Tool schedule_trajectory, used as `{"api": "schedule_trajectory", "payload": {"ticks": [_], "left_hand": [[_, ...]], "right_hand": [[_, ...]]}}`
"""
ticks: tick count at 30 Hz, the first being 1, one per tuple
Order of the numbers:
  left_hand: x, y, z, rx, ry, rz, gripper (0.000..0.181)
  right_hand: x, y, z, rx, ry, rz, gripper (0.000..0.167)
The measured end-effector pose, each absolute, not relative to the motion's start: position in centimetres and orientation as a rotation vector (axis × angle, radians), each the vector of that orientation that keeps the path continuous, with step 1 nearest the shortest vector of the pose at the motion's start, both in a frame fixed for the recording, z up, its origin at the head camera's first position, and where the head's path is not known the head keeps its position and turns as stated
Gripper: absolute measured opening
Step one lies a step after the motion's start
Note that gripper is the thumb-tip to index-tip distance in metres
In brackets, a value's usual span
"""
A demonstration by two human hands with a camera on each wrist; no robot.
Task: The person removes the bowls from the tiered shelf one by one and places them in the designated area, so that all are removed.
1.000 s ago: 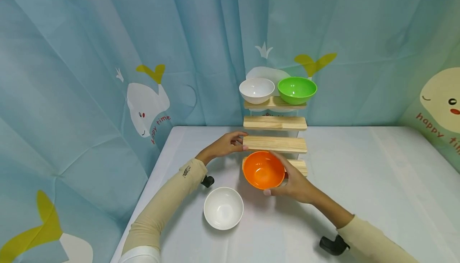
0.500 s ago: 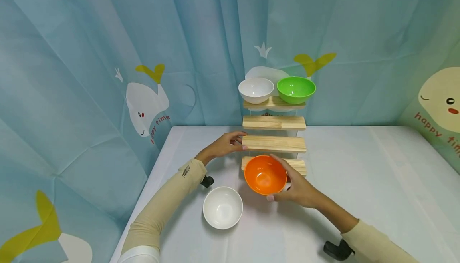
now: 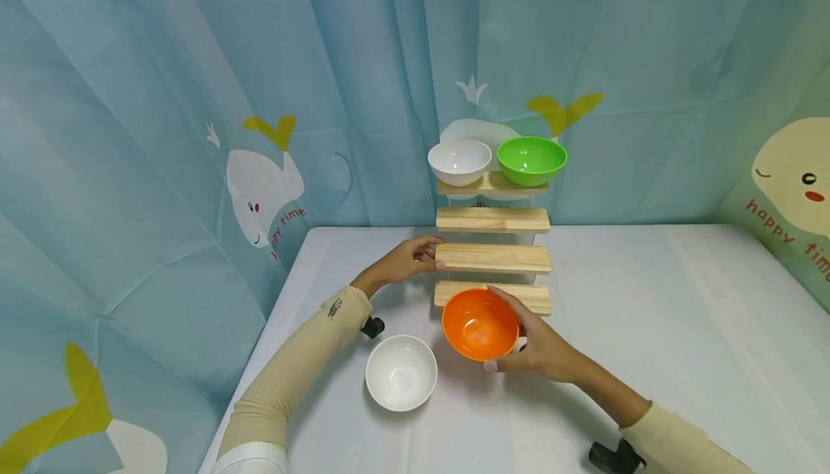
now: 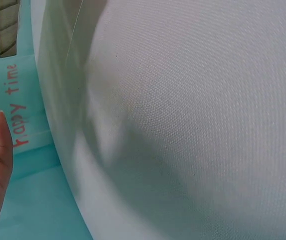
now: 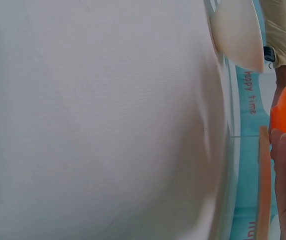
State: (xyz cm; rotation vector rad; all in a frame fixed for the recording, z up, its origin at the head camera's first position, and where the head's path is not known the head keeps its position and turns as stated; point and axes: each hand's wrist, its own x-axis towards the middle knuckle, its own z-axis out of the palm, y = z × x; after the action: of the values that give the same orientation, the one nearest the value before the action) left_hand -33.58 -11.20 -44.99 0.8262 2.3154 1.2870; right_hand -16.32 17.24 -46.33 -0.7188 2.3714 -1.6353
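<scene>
Head view: before the wooden rack [image 3: 493, 258], the orange bowl [image 3: 480, 324] is pinched by the right hand [image 3: 547, 348]; handling seems underway, steadiness called for. The rack's left end is gripped by the left hand [image 3: 403, 259]; front-left of that, a white bowl [image 3: 401, 373] could obstruct. Left wrist: fingers' contact hidden. Right wrist: pinch partly cropped.

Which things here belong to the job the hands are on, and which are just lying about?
Job:
- orange bowl, in the right hand
- rack, left hand at its edge
- probably green bowl and upper white bowl, on the rack; lower white bowl, on the table

Just around:
- curtain
- black wrist fittings
</scene>
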Motion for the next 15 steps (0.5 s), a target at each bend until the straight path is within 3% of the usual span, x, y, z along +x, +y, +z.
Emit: {"api": "schedule_trajectory", "payload": {"ticks": [15], "left_hand": [[-33.71,-11.26,-45.06,0.862,2.304,1.298,0.056]], "right_hand": [[-16.15,17.68,-46.57,-0.775,2.244,-1.622,0.107]]}}
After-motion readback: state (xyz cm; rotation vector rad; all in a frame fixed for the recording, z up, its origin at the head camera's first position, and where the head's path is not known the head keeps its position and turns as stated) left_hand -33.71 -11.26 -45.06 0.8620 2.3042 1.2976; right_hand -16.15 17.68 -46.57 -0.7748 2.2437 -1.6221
